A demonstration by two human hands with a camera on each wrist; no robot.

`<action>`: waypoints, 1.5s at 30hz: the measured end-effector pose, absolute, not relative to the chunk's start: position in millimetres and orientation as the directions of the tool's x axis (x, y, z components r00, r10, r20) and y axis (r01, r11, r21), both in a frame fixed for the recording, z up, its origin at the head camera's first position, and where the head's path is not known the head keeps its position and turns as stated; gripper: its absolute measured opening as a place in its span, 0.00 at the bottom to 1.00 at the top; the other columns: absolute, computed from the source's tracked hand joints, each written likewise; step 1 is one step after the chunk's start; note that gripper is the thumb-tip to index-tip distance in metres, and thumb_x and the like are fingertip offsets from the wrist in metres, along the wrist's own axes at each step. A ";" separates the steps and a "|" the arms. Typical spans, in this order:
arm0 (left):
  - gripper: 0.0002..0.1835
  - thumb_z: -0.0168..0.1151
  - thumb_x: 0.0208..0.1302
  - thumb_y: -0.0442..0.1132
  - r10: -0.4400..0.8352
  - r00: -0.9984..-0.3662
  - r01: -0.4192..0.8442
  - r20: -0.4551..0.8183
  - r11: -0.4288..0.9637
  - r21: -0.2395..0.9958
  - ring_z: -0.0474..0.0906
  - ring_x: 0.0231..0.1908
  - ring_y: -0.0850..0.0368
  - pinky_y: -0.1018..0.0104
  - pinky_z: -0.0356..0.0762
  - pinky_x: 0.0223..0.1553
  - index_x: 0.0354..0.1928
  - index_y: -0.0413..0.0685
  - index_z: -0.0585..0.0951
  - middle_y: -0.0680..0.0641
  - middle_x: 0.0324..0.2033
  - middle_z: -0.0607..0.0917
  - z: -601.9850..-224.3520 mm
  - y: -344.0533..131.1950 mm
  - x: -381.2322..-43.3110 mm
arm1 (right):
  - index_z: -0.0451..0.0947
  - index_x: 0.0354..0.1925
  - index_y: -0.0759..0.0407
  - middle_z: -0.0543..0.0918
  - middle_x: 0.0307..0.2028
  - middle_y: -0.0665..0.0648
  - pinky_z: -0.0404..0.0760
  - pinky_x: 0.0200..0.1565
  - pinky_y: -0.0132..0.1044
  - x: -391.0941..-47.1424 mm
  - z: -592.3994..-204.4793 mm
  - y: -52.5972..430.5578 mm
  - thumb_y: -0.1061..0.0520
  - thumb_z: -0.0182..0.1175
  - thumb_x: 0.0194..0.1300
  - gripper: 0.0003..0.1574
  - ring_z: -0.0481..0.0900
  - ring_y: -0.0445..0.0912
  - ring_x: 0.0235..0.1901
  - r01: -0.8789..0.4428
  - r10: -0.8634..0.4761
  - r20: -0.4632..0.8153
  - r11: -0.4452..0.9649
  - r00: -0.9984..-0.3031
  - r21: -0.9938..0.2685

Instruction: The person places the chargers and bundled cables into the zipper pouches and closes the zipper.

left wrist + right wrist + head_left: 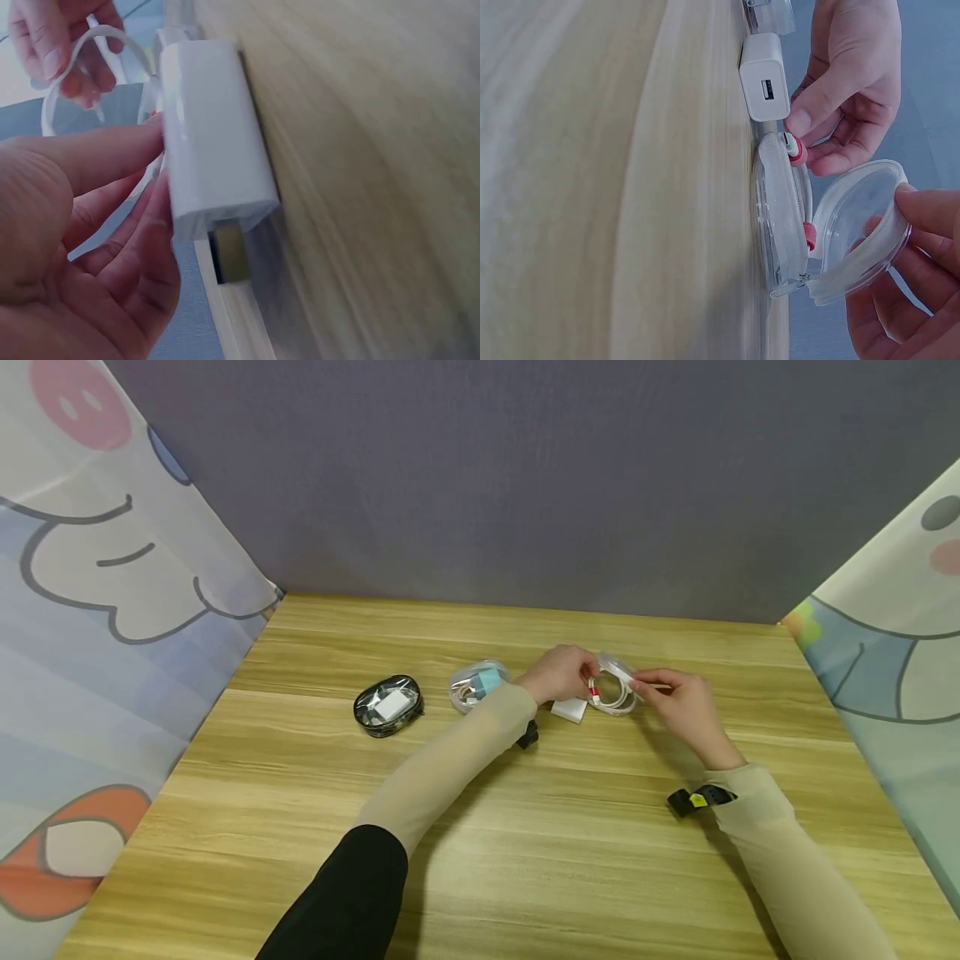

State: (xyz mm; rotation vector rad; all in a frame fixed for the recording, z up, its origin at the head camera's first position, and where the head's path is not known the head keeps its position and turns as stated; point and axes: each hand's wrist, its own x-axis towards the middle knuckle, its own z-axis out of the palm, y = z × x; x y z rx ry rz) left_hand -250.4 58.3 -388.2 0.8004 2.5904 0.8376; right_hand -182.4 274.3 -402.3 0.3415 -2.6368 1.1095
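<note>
A clear zip pouch [776,225] lies unzipped on the table, its transparent lid [859,217] raised. My right hand [684,706] pinches the edge of that lid between thumb and fingers. A coiled white cable [617,703] with red ties sits in the pouch's lower half. With thumb and forefinger my left hand [561,672] pinches the cable at its near red tie [798,153], beside a white connector end. Just next to these fingers a white charger plug [217,127] rests on the table, its USB port showing in the right wrist view.
Left of the left hand lies another clear pouch [459,692] holding a cable and a light-blue item. Farther left is a black-rimmed pouch [363,717] with a white block inside. A grey panel [487,485] stands along the back edge of the wooden table [562,860].
</note>
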 end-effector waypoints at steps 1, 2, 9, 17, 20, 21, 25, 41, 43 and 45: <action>0.14 0.73 0.57 0.34 0.593 -0.798 0.428 -0.109 0.685 0.590 0.77 0.37 0.62 0.73 0.73 0.38 0.44 0.50 0.83 0.57 0.34 0.82 -388.0 58.8 -250.0 | 0.88 0.43 0.63 0.88 0.41 0.62 0.75 0.30 0.19 -182.2 -402.2 274.2 0.55 0.67 0.66 0.13 0.76 0.23 0.32 -0.310 -0.113 0.323 0.681 -0.940 -0.663; 0.14 0.74 0.57 0.36 0.592 -0.798 0.438 -0.108 0.694 0.571 0.76 0.37 0.63 0.73 0.73 0.38 0.44 0.51 0.82 0.58 0.34 0.81 -387.7 59.4 -249.5 | 0.88 0.43 0.63 0.88 0.41 0.62 0.75 0.29 0.20 -182.0 -402.1 274.1 0.54 0.67 0.66 0.13 0.76 0.23 0.32 -0.308 -0.113 0.321 0.681 -0.940 -0.665; 0.11 0.74 0.59 0.41 0.569 -0.814 0.454 -0.114 0.747 0.485 0.75 0.36 0.61 0.70 0.71 0.39 0.39 0.54 0.80 0.58 0.33 0.80 -391.8 64.7 -249.5 | 0.88 0.44 0.62 0.87 0.42 0.63 0.76 0.30 0.21 -180.6 -399.1 273.7 0.52 0.66 0.67 0.15 0.77 0.24 0.33 -0.288 -0.108 0.294 0.670 -0.950 -0.684; 0.07 0.68 0.62 0.37 0.553 -0.818 0.408 -0.159 0.753 0.515 0.76 0.40 0.63 0.72 0.74 0.42 0.42 0.53 0.85 0.57 0.42 0.83 -388.0 63.5 -249.0 | 0.88 0.45 0.62 0.88 0.39 0.62 0.69 0.22 0.27 -180.4 -397.3 275.3 0.49 0.66 0.67 0.17 0.71 0.34 0.21 -0.260 -0.098 0.264 0.664 -0.960 -0.701; 0.06 0.68 0.64 0.38 0.569 -0.807 0.393 -0.156 0.716 0.578 0.77 0.39 0.62 0.72 0.75 0.41 0.43 0.52 0.86 0.56 0.41 0.83 -386.4 60.6 -248.8 | 0.88 0.45 0.61 0.88 0.36 0.62 0.64 0.18 0.32 -180.0 -397.2 276.0 0.48 0.66 0.67 0.18 0.63 0.39 0.15 -0.250 -0.090 0.256 0.659 -0.962 -0.709; 0.06 0.68 0.65 0.38 0.577 -0.803 0.390 -0.152 0.700 0.598 0.77 0.39 0.63 0.72 0.75 0.40 0.43 0.52 0.86 0.56 0.41 0.83 -386.2 59.5 -249.0 | 0.88 0.45 0.61 0.88 0.36 0.62 0.63 0.18 0.32 -179.9 -397.3 276.2 0.48 0.66 0.67 0.18 0.62 0.39 0.14 -0.250 -0.089 0.256 0.661 -0.962 -0.708; 0.07 0.66 0.67 0.38 0.611 -0.783 0.393 -0.119 0.634 0.666 0.79 0.39 0.64 0.74 0.75 0.40 0.45 0.49 0.86 0.56 0.40 0.84 -386.5 54.3 -250.2 | 0.87 0.45 0.62 0.88 0.37 0.62 0.65 0.19 0.31 -179.8 -397.4 276.4 0.48 0.66 0.68 0.19 0.66 0.39 0.16 -0.252 -0.088 0.261 0.663 -0.961 -0.705; 0.11 0.69 0.64 0.35 0.737 -0.666 0.345 -0.116 0.442 0.828 0.80 0.45 0.62 0.72 0.76 0.47 0.48 0.47 0.83 0.54 0.43 0.84 -399.4 18.4 -249.1 | 0.87 0.46 0.63 0.87 0.42 0.64 0.74 0.28 0.24 -180.6 -398.3 275.5 0.50 0.65 0.68 0.18 0.78 0.33 0.31 -0.243 -0.084 0.250 0.649 -0.965 -0.721; 0.14 0.70 0.62 0.34 0.756 -0.642 0.339 -0.130 0.432 0.836 0.80 0.47 0.62 0.73 0.75 0.49 0.49 0.46 0.83 0.54 0.44 0.85 -399.7 15.5 -248.1 | 0.87 0.46 0.64 0.87 0.42 0.64 0.75 0.30 0.23 -181.0 -398.2 275.4 0.51 0.65 0.68 0.18 0.79 0.31 0.32 -0.252 -0.088 0.258 0.649 -0.962 -0.717; 0.16 0.72 0.60 0.33 0.772 -0.621 0.342 -0.136 0.423 0.839 0.79 0.48 0.62 0.73 0.74 0.50 0.50 0.44 0.83 0.53 0.45 0.85 -399.7 14.0 -247.5 | 0.87 0.46 0.64 0.87 0.42 0.65 0.75 0.30 0.23 -181.4 -398.7 275.4 0.51 0.65 0.68 0.17 0.79 0.30 0.33 -0.257 -0.090 0.263 0.650 -0.961 -0.716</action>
